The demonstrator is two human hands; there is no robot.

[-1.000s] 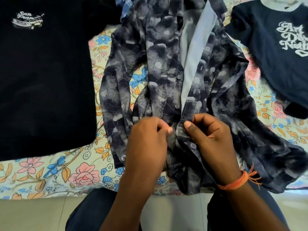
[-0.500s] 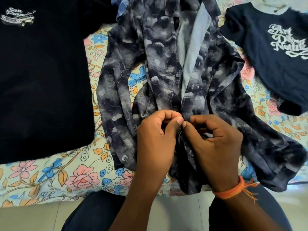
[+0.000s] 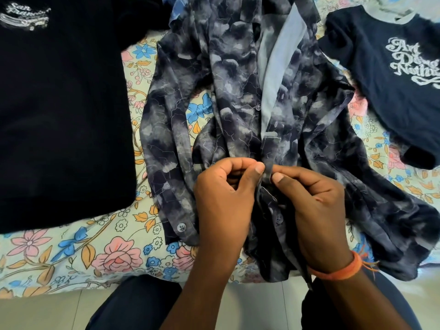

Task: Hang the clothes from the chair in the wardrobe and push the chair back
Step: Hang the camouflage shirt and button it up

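Observation:
A dark grey-blue patterned button-up shirt [image 3: 238, 91] lies spread front-up on a floral bedsheet [image 3: 71, 246]. My left hand [image 3: 223, 198] pinches the left edge of the shirt's button strip between thumb and forefinger. My right hand [image 3: 314, 206], with an orange thread on its wrist, pinches the opposite edge right beside it. The two thumbs almost meet over the placket. Several buttons show along the front. No chair, hanger or wardrobe is in view.
A black sweatshirt [image 3: 59, 115] with a white chest print lies flat to the left. A navy T-shirt [image 3: 390, 75] with white lettering lies at the upper right. My dark-trousered legs [image 3: 133, 303] and pale floor tiles show below the bed's edge.
Both hands have shifted slightly up the shirt front and drawn closer, thumbs now pinching the placket edges together. The view has moved a little.

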